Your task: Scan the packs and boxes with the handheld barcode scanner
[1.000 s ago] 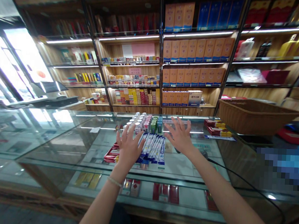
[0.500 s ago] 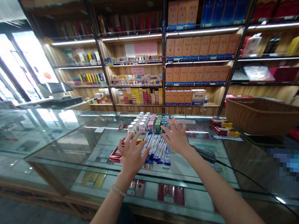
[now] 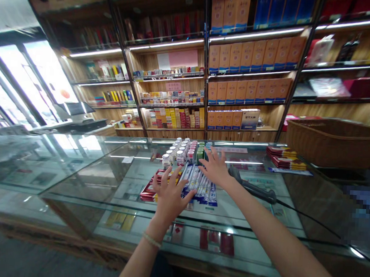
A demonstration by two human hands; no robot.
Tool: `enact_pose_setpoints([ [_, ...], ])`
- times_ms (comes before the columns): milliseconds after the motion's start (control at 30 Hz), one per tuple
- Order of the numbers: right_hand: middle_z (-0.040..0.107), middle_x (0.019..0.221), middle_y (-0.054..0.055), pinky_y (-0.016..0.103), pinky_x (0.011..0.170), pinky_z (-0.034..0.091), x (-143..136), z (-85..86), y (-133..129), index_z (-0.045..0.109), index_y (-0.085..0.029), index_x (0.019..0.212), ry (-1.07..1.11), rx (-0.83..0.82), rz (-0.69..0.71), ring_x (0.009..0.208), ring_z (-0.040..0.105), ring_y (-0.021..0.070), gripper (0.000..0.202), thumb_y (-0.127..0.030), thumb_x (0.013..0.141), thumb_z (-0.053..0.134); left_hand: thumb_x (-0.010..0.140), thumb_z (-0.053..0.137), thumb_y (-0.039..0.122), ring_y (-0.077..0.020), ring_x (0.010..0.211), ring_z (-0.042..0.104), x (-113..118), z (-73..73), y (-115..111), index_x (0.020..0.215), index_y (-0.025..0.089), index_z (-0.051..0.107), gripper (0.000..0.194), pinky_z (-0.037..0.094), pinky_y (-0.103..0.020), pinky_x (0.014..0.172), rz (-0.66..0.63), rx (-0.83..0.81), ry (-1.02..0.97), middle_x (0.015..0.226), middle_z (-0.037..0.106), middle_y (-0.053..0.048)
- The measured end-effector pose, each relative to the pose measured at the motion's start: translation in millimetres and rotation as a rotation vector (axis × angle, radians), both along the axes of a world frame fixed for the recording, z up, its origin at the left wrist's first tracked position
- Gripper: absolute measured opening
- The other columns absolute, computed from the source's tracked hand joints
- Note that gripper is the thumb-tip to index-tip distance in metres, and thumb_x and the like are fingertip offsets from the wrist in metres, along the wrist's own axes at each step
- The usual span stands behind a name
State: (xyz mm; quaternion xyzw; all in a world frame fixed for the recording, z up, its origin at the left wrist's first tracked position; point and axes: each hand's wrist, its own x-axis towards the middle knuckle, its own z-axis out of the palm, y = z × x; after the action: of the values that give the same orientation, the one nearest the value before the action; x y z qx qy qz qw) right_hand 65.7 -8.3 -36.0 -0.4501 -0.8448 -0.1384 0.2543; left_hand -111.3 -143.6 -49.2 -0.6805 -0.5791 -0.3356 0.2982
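My left hand (image 3: 171,195) hovers with fingers spread over the front of the glass counter (image 3: 122,209), holding nothing. Partly behind it lie red-and-yellow packets (image 3: 148,191). My right hand (image 3: 215,169) is also open, its fingers apart beside the far end of a fanned row of slim blue-and-white sachets (image 3: 202,187). Behind the sachets stand small white-capped bottles (image 3: 180,157) in rows, with pink ones (image 3: 191,151) and green ones (image 3: 200,151) alongside. Blue items at the right of these rows are mostly hidden by my right hand.
A black handheld scanner (image 3: 259,193) with a cable lies right of my right hand. Farther right are more red-and-yellow packets (image 3: 284,159) and a brown basket (image 3: 333,140). Shelves of orange boxes (image 3: 251,92) line the back; a monitor (image 3: 75,109) stands left.
The whole view has shifted slightly, so most things sit a little farther right. My left hand has come slightly lower; both hands stay open, and the goods keep their arrangement.
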Motion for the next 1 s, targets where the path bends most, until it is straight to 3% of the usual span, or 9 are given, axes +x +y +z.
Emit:
enact_pose_setpoints([
  [500, 0.029, 0.17, 0.009, 0.071, 0.123, 0.001, -14, -9.6, 13, 0.075, -0.026, 0.121, -0.055, -0.156, 0.031, 0.157, 0.018, 0.0368, 0.04, -0.049, 0.102, 0.049, 0.066, 0.086, 0.065, -0.0386, 0.141, 0.047, -2, -4.3, 0, 0.084, 0.03, 0.074, 0.041, 0.0, -0.064, 0.124, -0.026, -0.064, -0.002, 0.145, 0.064, -0.004],
  [1000, 0.02, 0.172, 0.01, 0.069, 0.123, -0.001, -11, -3.4, 18, 0.076, -0.02, 0.115, -0.012, -0.26, 0.006, 0.159, 0.005, 0.0363, 0.04, -0.049, 0.095, 0.056, 0.073, 0.084, 0.051, -0.038, 0.14, 0.046, -6, -9.8, 5, 0.08, 0.03, 0.073, 0.025, 0.002, -0.066, 0.124, -0.076, -0.059, -0.003, 0.142, 0.066, -0.002],
])
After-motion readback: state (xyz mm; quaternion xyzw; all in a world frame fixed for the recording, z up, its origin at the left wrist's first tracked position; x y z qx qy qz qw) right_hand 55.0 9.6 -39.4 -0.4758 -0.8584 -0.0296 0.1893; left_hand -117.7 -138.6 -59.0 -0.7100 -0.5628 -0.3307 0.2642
